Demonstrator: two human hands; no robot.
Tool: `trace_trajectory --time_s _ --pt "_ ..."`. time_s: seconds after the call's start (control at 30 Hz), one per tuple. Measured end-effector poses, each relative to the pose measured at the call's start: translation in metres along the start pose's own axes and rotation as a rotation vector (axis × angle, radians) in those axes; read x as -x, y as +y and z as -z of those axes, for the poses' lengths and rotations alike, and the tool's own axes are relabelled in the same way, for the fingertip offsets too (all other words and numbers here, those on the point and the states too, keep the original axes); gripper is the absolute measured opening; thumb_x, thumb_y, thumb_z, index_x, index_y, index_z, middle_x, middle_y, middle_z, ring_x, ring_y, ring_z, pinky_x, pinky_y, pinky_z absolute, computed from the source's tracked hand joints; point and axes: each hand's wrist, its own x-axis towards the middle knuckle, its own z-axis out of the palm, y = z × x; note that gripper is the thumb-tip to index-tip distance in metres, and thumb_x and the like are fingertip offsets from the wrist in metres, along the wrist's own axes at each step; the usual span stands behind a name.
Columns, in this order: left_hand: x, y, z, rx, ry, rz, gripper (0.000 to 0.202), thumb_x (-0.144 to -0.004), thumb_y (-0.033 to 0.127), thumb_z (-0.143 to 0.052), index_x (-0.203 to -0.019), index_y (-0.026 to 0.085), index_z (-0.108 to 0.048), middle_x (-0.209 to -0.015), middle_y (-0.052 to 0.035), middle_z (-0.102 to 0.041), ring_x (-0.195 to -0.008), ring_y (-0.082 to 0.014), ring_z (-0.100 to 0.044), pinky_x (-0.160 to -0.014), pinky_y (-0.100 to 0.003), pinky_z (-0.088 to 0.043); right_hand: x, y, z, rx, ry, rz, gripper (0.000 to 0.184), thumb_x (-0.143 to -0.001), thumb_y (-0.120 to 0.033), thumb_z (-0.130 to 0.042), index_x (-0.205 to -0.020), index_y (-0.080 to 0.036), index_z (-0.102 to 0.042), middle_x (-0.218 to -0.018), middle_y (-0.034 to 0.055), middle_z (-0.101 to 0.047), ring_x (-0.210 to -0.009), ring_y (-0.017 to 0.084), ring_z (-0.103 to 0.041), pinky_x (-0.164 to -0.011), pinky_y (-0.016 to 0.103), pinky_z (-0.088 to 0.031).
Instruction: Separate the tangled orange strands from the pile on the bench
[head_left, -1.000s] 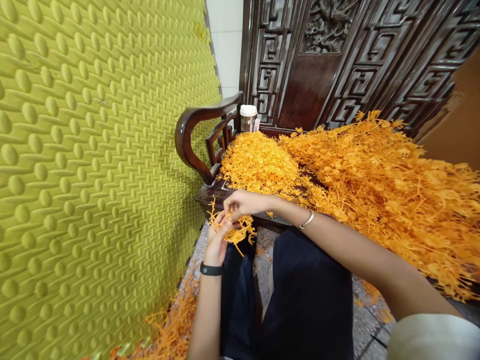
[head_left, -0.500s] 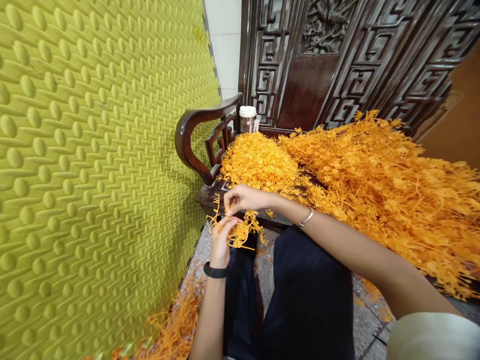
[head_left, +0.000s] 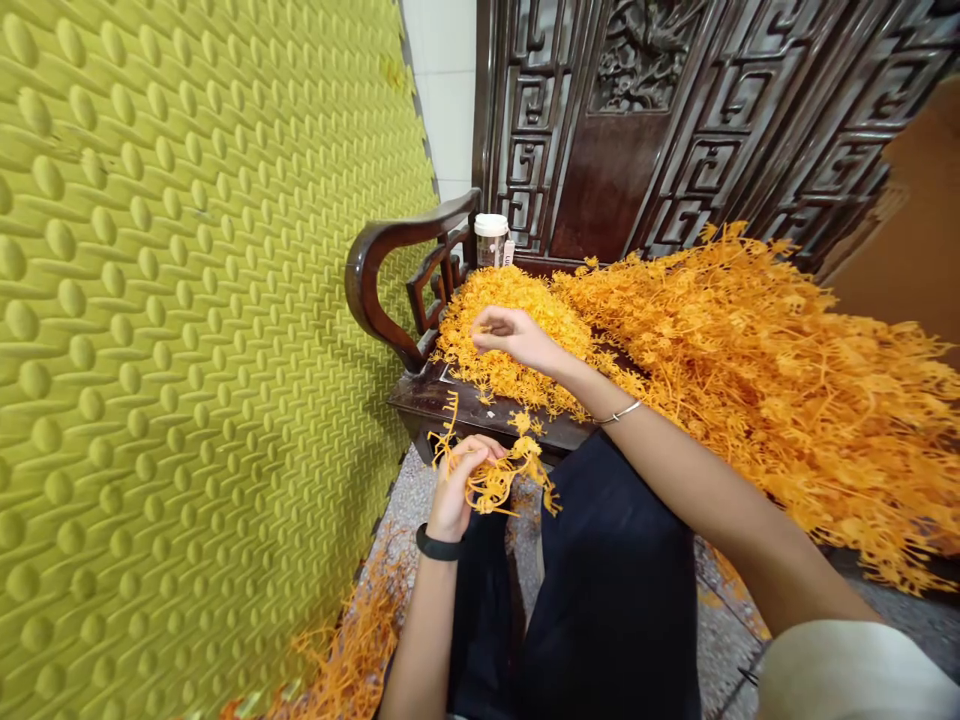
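My left hand (head_left: 459, 482) is closed around a tangled orange plastic sprig (head_left: 499, 480), held over my dark-trousered knees. My right hand (head_left: 516, 335) has its fingers pinched together above a heap of small orange pieces (head_left: 517, 320) on the dark wooden bench (head_left: 442, 395); what the pinch holds is too small to make out. A far bigger pile of long orange sprigs (head_left: 780, 370) covers the bench to the right of that hand.
A yellow-green embossed foam mat (head_left: 187, 330) stands upright along the left. The bench's curved armrest (head_left: 390, 265) and carved back (head_left: 645, 110) lie ahead. A white-lidded jar (head_left: 490, 238) stands at the bench's back corner. Orange scraps (head_left: 352, 650) litter the floor.
My right hand left the sprig and rose to the heap of small pieces on the bench. My left hand stayed low, still gripping the sprig.
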Motion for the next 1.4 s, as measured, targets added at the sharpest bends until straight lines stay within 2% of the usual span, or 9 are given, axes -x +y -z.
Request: trace_trajectory --time_s 0.2,0.4,0.57,0.73,0.83,0.93,1.03,1.27,1.4 --pt "-0.004 -0.009 -0.006 -0.017 0.099 0.050 0.017 -0.077 0.027 -0.054 -0.072 0.014 -0.064 -0.080 -0.0050 -0.064 -0.080 -0.0159 -0.058 -0.079 -0.026 -0.041 -0.005 0.021 0.033 0.299 0.343 0.001 0.013 -0.070 -0.020 -0.058 -0.078 -0.011 -0.061 -0.057 -0.0025 -0.047 -0.052 0.008 -0.042 -0.052 0.023 -0.036" --pt "-0.009 -0.014 0.002 0.166 0.325 0.162 0.015 -0.071 0.027 -0.059 -0.072 0.013 -0.064 -0.076 -0.0045 -0.066 -0.075 -0.0144 -0.060 -0.072 -0.024 -0.045 -0.009 0.034 0.059 0.462 0.697 -0.165 0.017 -0.068 -0.020 -0.057 -0.081 -0.009 -0.062 -0.051 -0.0029 -0.042 -0.051 0.011 -0.042 -0.060 0.029 -0.041" --pt "-0.013 -0.013 0.012 0.335 0.425 0.250 0.020 -0.075 0.027 -0.055 -0.078 0.010 -0.066 -0.080 -0.0083 -0.068 -0.075 -0.0151 -0.063 -0.071 -0.025 -0.047 -0.010 0.038 0.058 0.194 0.653 -0.310 0.061 -0.064 -0.013 -0.057 -0.122 -0.005 -0.040 -0.079 0.0057 -0.057 -0.065 0.015 -0.055 -0.069 0.033 -0.047" --pt "-0.015 -0.008 0.018 0.448 0.489 0.233 0.018 -0.078 0.022 -0.051 -0.077 0.011 -0.065 -0.084 -0.0075 -0.068 -0.080 -0.0160 -0.063 -0.072 -0.027 -0.049 -0.010 0.032 0.043 0.361 0.595 -0.207 0.062 -0.061 -0.015 -0.062 -0.120 -0.013 -0.043 -0.116 0.0132 -0.049 -0.083 0.019 -0.056 -0.079 0.039 -0.046" --pt "-0.015 -0.007 0.019 0.470 0.517 0.224 0.015 -0.076 0.018 -0.051 -0.076 0.010 -0.065 -0.083 -0.0069 -0.068 -0.079 -0.0159 -0.063 -0.072 -0.028 -0.049 -0.006 0.026 0.033 0.405 0.427 -0.096 0.044 -0.064 -0.016 -0.060 -0.108 -0.015 -0.054 -0.111 0.0108 -0.053 -0.084 0.018 -0.056 -0.078 0.037 -0.047" --pt "-0.015 -0.007 0.021 0.470 0.535 0.221 0.013 -0.074 0.017 -0.053 -0.075 0.011 -0.065 -0.080 -0.0057 -0.068 -0.076 -0.0154 -0.063 -0.071 -0.029 -0.049 0.000 0.019 0.023 0.377 -0.021 -0.081 0.025 -0.072 -0.024 -0.059 -0.094 -0.012 -0.061 -0.094 0.0084 -0.062 -0.083 0.016 -0.057 -0.078 0.033 -0.046" --pt "-0.014 -0.006 0.022 0.470 0.521 0.201 0.011 -0.071 0.018 -0.056 -0.075 0.012 -0.064 -0.079 -0.0036 -0.067 -0.077 -0.0145 -0.063 -0.073 -0.029 -0.049 0.006 0.018 0.011 0.393 -0.397 -0.171 0.026 -0.075 -0.031 -0.059 -0.091 -0.012 -0.064 -0.091 0.0076 -0.064 -0.083 0.015 -0.058 -0.077 0.029 -0.045" --pt "-0.014 -0.009 0.023 0.335 0.469 0.130 0.014 -0.064 0.023 -0.065 -0.072 0.013 -0.062 -0.073 -0.0015 -0.063 -0.070 -0.0107 -0.059 -0.067 -0.023 -0.046 0.010 0.019 -0.005 0.310 -0.702 -0.319 0.022 -0.073 -0.026 -0.061 -0.084 -0.007 -0.061 -0.074 0.0063 -0.063 -0.063 0.010 -0.056 -0.060 0.023 -0.044" --pt "-0.013 -0.010 0.019 0.260 0.392 0.090 0.020 -0.063 0.028 -0.069 -0.074 0.014 -0.060 -0.051 0.0058 -0.049 -0.049 -0.0055 -0.048 -0.054 -0.019 -0.041 0.012 0.012 -0.012 0.185 -0.730 -0.289 0.019 -0.064 -0.021 -0.068 -0.075 -0.009 -0.057 -0.068 0.0032 -0.062 -0.061 0.009 -0.056 -0.060 0.023 -0.044"
